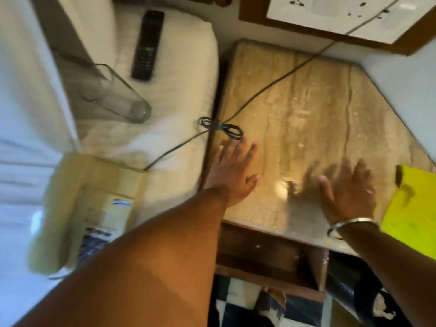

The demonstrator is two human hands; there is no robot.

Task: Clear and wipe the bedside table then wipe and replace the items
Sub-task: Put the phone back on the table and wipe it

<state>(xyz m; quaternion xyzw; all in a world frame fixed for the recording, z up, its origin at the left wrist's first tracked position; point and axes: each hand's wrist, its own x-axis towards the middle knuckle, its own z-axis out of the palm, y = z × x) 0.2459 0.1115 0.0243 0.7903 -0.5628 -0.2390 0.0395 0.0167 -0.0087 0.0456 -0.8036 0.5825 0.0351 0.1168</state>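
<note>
- Fingers of my left hand (232,172) and right hand (349,192) are spread, empty, over the bedside table (306,95).
- Yellow cloth (410,208) lies just right of my right hand.

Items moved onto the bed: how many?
3: black remote control near the pillow, clear drinking glass lying on its side, beige corded telephone nearest the camera. Others may sit off-frame.

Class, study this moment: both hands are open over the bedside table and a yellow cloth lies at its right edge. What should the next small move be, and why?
Probably the right hand should take the yellow cloth lying just beside it. The table top carries only the phone cord, while the remote, glass and telephone lie on the bed, so wiping seems due. Both hands are empty.
</note>
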